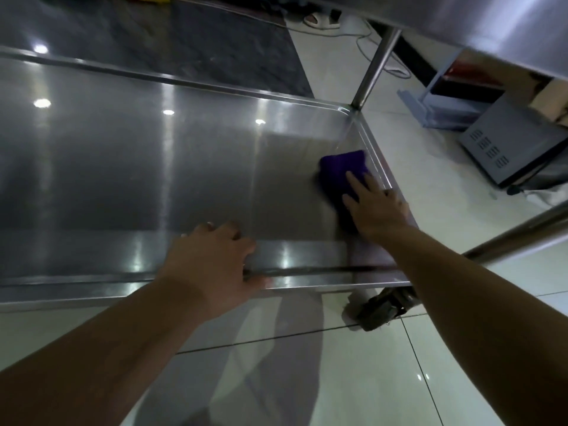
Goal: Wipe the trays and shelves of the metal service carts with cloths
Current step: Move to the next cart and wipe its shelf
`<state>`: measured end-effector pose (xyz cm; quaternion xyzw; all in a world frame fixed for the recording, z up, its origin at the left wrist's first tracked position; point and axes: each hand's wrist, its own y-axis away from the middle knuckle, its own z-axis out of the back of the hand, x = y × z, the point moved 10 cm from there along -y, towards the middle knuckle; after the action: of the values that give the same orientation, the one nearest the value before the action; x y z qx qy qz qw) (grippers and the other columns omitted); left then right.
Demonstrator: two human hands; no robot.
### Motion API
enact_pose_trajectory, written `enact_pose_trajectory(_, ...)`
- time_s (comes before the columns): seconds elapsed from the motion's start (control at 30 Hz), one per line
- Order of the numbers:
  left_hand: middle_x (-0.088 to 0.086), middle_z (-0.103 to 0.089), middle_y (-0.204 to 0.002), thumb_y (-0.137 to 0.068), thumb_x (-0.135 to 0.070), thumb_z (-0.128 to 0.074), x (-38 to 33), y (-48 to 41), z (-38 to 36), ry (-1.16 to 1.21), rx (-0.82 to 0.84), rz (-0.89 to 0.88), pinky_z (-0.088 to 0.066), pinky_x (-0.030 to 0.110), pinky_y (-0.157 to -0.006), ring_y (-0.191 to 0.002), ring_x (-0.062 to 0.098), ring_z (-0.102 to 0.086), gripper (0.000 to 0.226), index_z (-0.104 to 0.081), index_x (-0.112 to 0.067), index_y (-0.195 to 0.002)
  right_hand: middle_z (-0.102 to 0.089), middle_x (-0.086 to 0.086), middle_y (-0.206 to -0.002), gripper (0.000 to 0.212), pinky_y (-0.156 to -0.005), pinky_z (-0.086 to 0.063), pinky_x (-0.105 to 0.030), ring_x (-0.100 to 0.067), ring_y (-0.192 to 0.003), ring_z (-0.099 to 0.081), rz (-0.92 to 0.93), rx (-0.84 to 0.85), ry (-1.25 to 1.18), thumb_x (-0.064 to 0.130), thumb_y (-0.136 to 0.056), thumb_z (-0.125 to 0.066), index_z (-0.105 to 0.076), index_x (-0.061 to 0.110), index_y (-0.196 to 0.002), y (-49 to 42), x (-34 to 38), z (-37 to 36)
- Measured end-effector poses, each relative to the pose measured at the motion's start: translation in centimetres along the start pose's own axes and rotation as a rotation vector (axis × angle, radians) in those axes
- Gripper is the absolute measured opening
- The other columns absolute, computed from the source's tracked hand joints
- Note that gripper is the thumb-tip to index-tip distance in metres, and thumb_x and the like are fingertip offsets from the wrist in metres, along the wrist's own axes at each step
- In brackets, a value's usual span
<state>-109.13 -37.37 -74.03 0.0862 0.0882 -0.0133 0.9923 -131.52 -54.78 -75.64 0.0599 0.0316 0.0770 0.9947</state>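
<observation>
The floor (399, 379) is glossy pale tile with thin dark joints; farther off it gives way to a dark, stone-patterned stretch (184, 35). On the pale tile to the right lies a grey metal box (507, 142) with rows of vent slots in its side. Just beside it stands a blue plastic rack (436, 109). A white cable (365, 41) loops across the tile near the top, close to a pale slipper (319, 21). A cardboard box (550, 103) shows at the right edge, only partly seen.
</observation>
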Motion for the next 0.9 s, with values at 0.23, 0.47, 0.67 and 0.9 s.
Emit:
enact_pose_trajectory(0.23,-0.010,-0.046,-0.130,-0.068,-0.082,-0.035,-0.2,-0.1,0.3,-0.055,-0.010,0.018,-0.042,0.034,-0.082,-0.111,0.022,-0.047,0.069,-0.049,-0.038,-0.119,-0.004,0.002,-0.159,0.053,-0.107,-0.013,-0.059,-0.043,-0.137,-0.011,-0.078,0.025,-0.159,0.051,-0.097,-0.023,-0.005,0.045,-0.146,-0.6,4.9,0.0)
enact_pose_trajectory(0.47,-0.010,-0.033,-0.147,-0.071,-0.077,-0.042,1.3,1.4,0.4,0.005,-0.030,-0.070,-0.040,0.033,-0.097,-0.124,0.021,-0.042,0.071,-0.047,-0.036,-0.128,-0.007,0.012,-0.158,0.049,-0.106,-0.024,-0.052,-0.028,-0.139,-0.014,0.249,-0.016,-0.025,0.051,-0.096,-0.025,-0.008,0.056,-0.141,6.6,4.2,-1.2)
enact_pose_trajectory(0.67,-0.004,-0.042,-0.134,-0.076,-0.072,-0.041,4.9,3.6,0.9,-0.052,-0.070,-0.052,-0.041,0.035,-0.094,-0.118,0.023,-0.044,0.066,-0.050,-0.030,-0.127,-0.016,0.003,-0.156,0.053,-0.106,-0.016,-0.061,-0.042,-0.137,-0.015,-0.269,0.031,-0.126,0.057,-0.095,-0.025,-0.011,0.046,-0.146,11.0,-1.5,-1.1)
enact_pose_trajectory(0.9,-0.002,-0.038,-0.133,-0.083,-0.063,-0.042,7.3,6.4,0.7,-0.139,-0.081,-0.021,-0.040,0.035,-0.090,-0.119,0.022,-0.040,0.059,-0.042,-0.028,-0.131,-0.019,0.006,-0.153,0.062,-0.103,-0.021,-0.050,-0.034,-0.128,-0.024,0.241,-0.022,-0.102,0.071,-0.086,-0.031,-0.015,0.051,-0.143,16.7,14.4,0.1)
